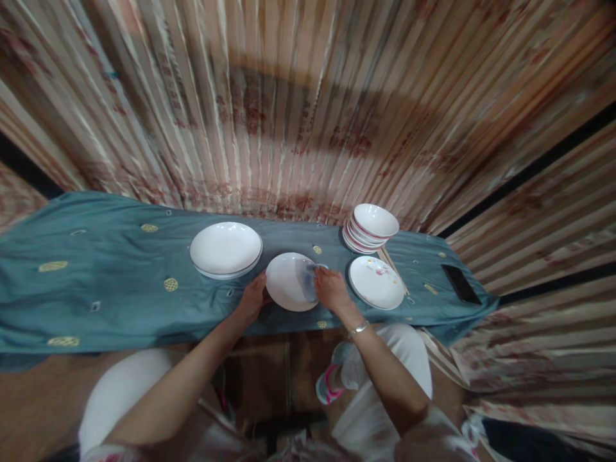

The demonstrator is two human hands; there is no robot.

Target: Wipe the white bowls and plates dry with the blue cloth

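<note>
A plain white plate [289,281] is in front of me near the table's front edge. My left hand [253,299] is closed on the plate's left rim. My right hand [331,289] is at the plate's right side, with its fingers pinched on a pale blue cloth [308,282]. Part of the cloth rests against the plate's inner face, slightly blurred. Left of the plate lies a short stack of larger white plates [226,249]. Close by my right hand is a stack of flower-patterned plates [376,282].
A stack of white bowls [373,224] with red bands stands at the back right. Chopsticks [394,269] lie beside the flowered plates. Farther right is a black phone [461,284]. A green patterned cloth [120,276] covers the narrow table, and a pleated curtain [289,115] hangs behind it.
</note>
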